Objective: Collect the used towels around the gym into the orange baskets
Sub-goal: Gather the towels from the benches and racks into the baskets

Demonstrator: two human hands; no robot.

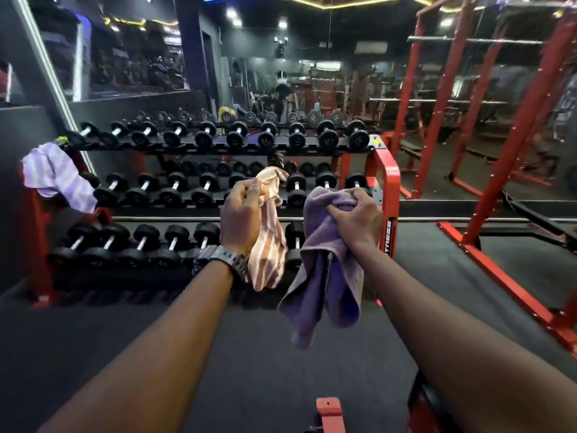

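I have both arms stretched forward, bare from the elbows down, forearms converging toward the middle of the view. My left hand (pixel 242 214) is raised with its back toward me, fingers curled and pinching a peach striped towel (pixel 268 245). My right hand (pixel 356 218) sits just right of it at the same height, fist clenched round a purple towel (pixel 324 276).

Dumbbell rack (pixel 387 182): red frame, three black tiers, standing along the mirrored wall.
Dumbbells (pixel 203 139): black heads with silver handles, lined up side by side on every tier.
Power rack (pixel 512 126): red uprights and crossbars, right of the dumbbell rack.
Floor (pixel 265 354): dark rubber matting.
Mirror (pixel 312 73): reflects ceiling lights and more gym equipment.
Red bracket (pixel 327 407): at the bottom edge, partly cut off.
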